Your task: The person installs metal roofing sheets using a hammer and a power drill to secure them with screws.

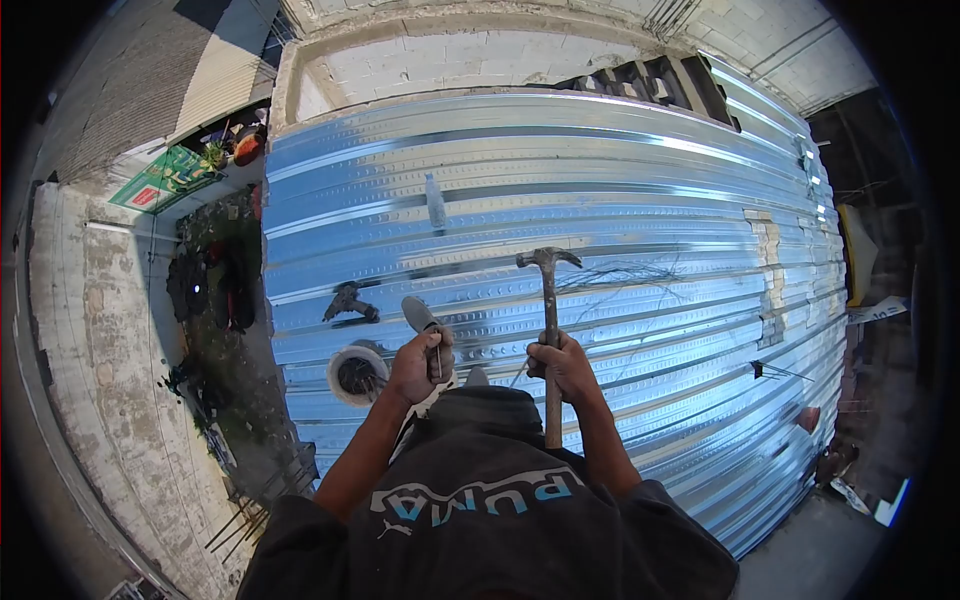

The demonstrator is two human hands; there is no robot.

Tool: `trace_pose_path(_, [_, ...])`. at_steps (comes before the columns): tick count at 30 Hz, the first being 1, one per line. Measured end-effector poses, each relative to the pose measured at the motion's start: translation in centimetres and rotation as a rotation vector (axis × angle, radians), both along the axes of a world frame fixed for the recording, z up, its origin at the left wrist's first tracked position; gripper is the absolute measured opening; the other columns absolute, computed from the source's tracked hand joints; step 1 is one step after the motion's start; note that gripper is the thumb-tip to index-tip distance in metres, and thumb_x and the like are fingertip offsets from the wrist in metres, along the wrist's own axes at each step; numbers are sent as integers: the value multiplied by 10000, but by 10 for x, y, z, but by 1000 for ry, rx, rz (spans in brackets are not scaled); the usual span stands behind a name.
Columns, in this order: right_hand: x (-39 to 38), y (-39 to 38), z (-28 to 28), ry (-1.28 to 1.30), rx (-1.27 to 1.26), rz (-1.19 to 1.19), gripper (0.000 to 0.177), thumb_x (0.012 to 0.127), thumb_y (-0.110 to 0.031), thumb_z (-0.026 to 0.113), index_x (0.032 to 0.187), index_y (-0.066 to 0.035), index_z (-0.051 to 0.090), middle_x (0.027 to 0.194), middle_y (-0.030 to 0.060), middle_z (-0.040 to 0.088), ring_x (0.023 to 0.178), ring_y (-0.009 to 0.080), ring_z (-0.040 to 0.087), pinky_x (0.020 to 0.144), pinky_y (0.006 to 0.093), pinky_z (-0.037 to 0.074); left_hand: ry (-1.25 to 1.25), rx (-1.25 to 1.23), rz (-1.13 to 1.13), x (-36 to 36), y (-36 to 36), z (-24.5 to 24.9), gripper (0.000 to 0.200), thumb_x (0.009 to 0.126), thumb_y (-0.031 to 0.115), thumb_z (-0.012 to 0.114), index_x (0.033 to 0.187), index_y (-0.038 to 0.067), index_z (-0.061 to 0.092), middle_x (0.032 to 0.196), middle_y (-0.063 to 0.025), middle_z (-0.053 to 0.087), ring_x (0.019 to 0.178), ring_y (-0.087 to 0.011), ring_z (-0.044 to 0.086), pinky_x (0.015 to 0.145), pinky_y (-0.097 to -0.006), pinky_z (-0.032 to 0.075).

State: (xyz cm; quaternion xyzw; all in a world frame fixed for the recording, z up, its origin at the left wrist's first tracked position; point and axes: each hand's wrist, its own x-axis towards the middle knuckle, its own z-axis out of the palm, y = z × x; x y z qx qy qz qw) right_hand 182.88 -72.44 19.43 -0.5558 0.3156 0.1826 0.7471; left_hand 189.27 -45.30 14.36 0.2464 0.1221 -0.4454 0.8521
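Observation:
In front of my body my right hand (562, 368) is closed around the handle of a claw hammer (550, 300), its metal head pointing away from me. To the left, my left hand (422, 366) is closed on a thin, short object that I cannot make out clearly. Beneath both hands lies the ribbed metal decking (480, 230). A grey shoe (418, 313) shows just beyond my left hand. A cordless drill (350, 303) rests on the decking farther left, with a round bucket (357, 375) nearer me.
Thin wires (625, 275) lie right of the hammer head. A clear bottle (435, 203) lies ahead. The decking's left edge borders a drop to a lower yard (225, 330). At the back are block walls (480, 55) and a stair opening (650, 82).

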Motion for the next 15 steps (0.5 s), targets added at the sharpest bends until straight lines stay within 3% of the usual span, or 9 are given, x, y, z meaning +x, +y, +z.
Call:
trace_pose_path(5, [55, 13, -2, 27, -3, -76, 214, 851, -87, 671, 969, -24, 503, 791, 75, 590, 674, 165, 619, 630, 327, 565, -92, 177, -151, 79, -15, 8, 366, 1034, 376, 371, 950, 79, 567, 623, 35, 349, 504, -85, 285, 467, -246, 251])
trace_pose_path(9, [111, 21, 3, 73, 9, -98, 224, 851, -79, 667, 985, -21, 497, 796, 76, 590, 676, 167, 621, 636, 330, 572, -293, 277, -416, 137, -20, 17, 399, 1038, 375, 366, 907, 75, 595, 644, 41, 342, 539, -69, 296, 485, -228, 250])
trace_pose_path(10, [124, 26, 0, 67, 5, -105, 225, 851, -79, 666, 988, -19, 496, 799, 77, 592, 677, 168, 622, 638, 328, 573, -407, 387, -522, 148, -23, 7, 402, 1025, 354, 392, 915, 44, 623, 657, -5, 437, 566, -133, 421, 535, -280, 368])
trace_pose_path(13, [165, 36, -11, 84, -44, -78, 239, 850, -82, 665, 1001, -2, 498, 803, 84, 598, 677, 169, 631, 634, 329, 576, -1072, 636, -473, 176, -36, -11, 378, 998, 315, 423, 970, 5, 638, 754, -111, 600, 691, -284, 590, 698, -393, 478])
trace_pose_path(15, [193, 36, -16, 113, -107, -36, 243, 849, -84, 667, 1001, 7, 501, 798, 85, 600, 673, 172, 635, 631, 332, 576, -1115, 755, -579, 192, -45, -6, 382, 978, 317, 440, 982, -6, 643, 852, -177, 644, 811, -367, 620, 810, -440, 469])
